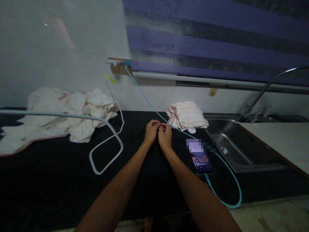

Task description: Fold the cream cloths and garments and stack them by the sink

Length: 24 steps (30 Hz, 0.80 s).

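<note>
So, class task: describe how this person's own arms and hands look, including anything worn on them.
Both forearms are bare right up to the bottom edge of the picture: no sleeves, watch or bracelet show. The left hand and right hand are ungloved. Rings are too small to tell.

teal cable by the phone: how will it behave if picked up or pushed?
Likely floppy: the teal cable lies in a loose loop on the counter. Probably light, sliding easily when pushed. It seems tethered, running from the wall socket toward the phone, so pulling may drag the phone.
</note>
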Tool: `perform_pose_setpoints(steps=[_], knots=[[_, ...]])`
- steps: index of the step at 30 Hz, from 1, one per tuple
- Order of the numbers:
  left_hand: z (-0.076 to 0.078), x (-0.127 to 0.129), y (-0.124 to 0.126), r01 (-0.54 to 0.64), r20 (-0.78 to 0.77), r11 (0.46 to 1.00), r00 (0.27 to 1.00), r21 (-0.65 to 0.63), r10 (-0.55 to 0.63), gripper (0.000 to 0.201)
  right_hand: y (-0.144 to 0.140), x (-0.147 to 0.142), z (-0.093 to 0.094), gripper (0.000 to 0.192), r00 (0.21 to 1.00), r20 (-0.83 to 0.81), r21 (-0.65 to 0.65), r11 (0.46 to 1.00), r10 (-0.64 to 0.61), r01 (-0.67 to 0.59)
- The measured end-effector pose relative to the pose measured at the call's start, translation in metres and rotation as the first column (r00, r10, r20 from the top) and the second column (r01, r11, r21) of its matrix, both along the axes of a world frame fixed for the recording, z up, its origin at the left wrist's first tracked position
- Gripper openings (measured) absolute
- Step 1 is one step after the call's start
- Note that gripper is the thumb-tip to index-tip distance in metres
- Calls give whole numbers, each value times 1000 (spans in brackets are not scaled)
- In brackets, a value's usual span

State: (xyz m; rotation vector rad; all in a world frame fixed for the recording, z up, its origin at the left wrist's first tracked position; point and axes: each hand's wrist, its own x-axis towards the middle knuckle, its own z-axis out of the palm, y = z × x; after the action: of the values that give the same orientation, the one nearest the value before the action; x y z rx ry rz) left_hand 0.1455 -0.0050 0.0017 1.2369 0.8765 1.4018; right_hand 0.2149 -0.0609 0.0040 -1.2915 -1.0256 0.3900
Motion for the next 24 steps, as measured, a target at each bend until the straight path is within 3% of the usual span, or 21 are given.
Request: perform_pose_setpoints(steps=[14,24], knots=[[9,-2,-8,36,-57,999,998,21,-35,15,-1,0,1,12,1000,0,-4,1000,-18,18],[3,-10,2,-64,-84,998,994,28,66,18,2,1,-4,14,996,67,-45,998,50,-47]])
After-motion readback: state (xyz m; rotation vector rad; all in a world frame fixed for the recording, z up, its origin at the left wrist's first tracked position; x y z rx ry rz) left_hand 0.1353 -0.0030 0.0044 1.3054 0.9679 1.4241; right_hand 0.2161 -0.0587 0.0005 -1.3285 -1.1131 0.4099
